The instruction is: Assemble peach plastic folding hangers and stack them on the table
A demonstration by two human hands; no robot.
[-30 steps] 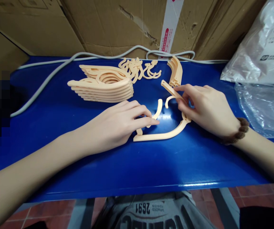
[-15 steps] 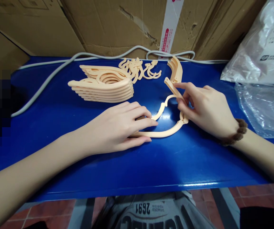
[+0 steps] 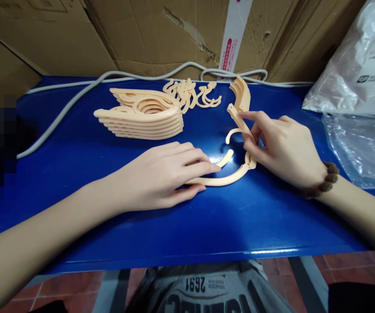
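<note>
Reads "2691" (image 3: pixel 195 285), upside down, on the grey garment (image 3: pixel 221 295) at bottom. Shows smaller lettering (image 3: pixel 217 283) right of the number, too small to read surely, and large dark letters (image 3: pixel 239 305) beneath, partly cut off. Runs in red down the white tape (image 3: pixel 237 21) on the cardboard (image 3: pixel 154 39), undecipherable. Marks the white bag (image 3: pixel 346 65), too, with equally illegible dark print.

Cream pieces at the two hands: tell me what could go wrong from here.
The strip held by the right hand ends close to the stack of curved strips and might nudge it. The left hand hides one end of the long curved piece, so a slip there could go unseen.
</note>
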